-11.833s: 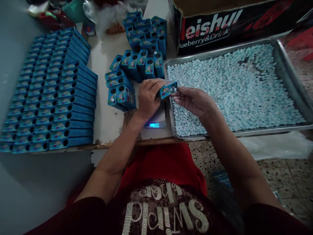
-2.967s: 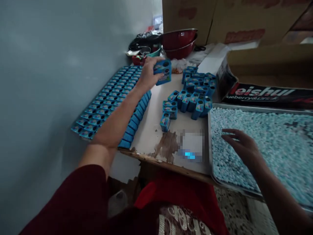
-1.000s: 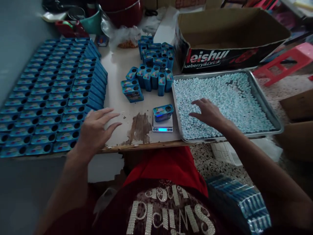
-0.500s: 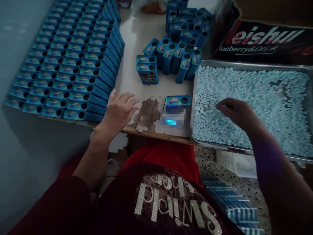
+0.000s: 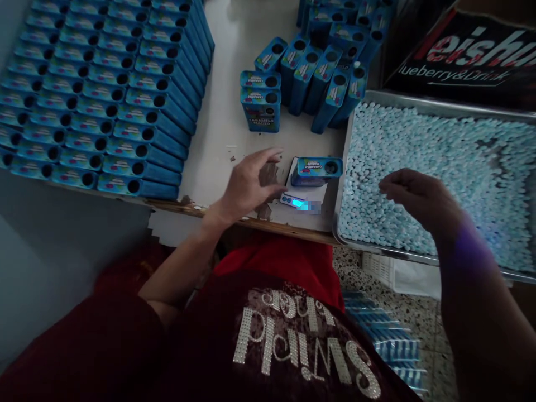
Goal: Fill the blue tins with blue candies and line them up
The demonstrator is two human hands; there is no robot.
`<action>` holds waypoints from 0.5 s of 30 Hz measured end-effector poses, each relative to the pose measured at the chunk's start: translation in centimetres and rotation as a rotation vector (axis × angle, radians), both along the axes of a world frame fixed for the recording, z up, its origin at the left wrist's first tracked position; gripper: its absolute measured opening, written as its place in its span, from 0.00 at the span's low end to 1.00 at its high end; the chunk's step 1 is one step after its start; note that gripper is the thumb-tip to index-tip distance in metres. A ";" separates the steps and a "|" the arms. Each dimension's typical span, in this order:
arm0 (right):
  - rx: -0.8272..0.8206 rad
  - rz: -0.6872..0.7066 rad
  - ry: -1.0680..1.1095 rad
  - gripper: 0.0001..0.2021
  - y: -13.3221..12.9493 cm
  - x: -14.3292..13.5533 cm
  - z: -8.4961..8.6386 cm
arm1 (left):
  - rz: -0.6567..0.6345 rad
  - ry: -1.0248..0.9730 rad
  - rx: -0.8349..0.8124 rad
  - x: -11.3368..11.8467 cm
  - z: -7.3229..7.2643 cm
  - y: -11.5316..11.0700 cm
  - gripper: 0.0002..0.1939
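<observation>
A blue candy box [image 5: 317, 172] with a round dark hole in its top stands on a small digital scale [image 5: 295, 196] with a lit display. My left hand [image 5: 251, 181] is just left of them, thumb and fingers apart and nothing in them. Over the metal tray [image 5: 344, 167] of small pale-blue candies [image 5: 377, 218], my right hand [image 5: 414, 195] has its fingertips pinched together. Whether a candy is between them I cannot make out.
Rows of blue boxes [image 5: 113, 111] fill the table's left side. Loose upright boxes [image 5: 310, 67] stand behind the scale, two of them [image 5: 260, 109] slightly apart. A black carton [image 5: 469, 67] sits behind the tray. The table's wooden front edge [image 5: 293, 234] is chipped.
My left hand has moved right, from beside the box rows toward the scale. My right hand stays over the tray, its fingers still pinched. The view has shifted slightly.
</observation>
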State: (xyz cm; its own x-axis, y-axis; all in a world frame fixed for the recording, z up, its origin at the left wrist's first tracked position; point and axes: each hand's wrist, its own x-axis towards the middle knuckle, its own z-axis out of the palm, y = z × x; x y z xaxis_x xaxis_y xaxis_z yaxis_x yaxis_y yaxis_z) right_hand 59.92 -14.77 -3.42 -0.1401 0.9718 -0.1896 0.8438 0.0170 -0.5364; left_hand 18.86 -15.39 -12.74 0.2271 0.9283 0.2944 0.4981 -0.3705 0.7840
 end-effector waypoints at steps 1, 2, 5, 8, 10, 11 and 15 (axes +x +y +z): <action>0.018 0.016 -0.033 0.19 0.1 -0.7 0.6 | -0.004 -0.020 -0.015 1.1 -0.1 0.0 0.48; 0.039 0.037 -0.050 0.18 0.2 -1.4 1.2 | -0.013 -0.017 -0.037 2.1 0.0 0.1 0.44; 0.082 -0.001 0.054 0.16 0.9 -3.7 2.0 | -0.086 0.019 -0.107 4.6 1.4 1.2 0.24; -0.001 -0.258 0.420 0.20 2.1 -5.8 1.1 | -0.261 0.064 0.031 6.5 3.8 3.8 0.16; -0.111 -0.433 0.715 0.26 3.1 -6.8 0.0 | -0.351 0.157 0.218 8.0 5.8 6.0 0.18; -0.183 -0.509 0.855 0.28 3.6 -7.1 -0.6 | -0.378 0.212 0.298 8.9 6.8 7.0 0.19; -0.507 -0.676 1.303 0.30 4.9 -7.6 -1.9 | -0.467 0.339 0.490 12.2 10.3 9.5 0.16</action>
State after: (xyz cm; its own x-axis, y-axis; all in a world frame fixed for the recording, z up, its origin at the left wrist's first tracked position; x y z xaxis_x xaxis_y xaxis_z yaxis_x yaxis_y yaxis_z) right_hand 52.36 -9.87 -5.29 -0.0415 0.7939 -0.6066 -0.4184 -0.5651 -0.7110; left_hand 31.09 -5.92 -2.48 0.7164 0.4938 0.4928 0.3879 -0.8691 0.3069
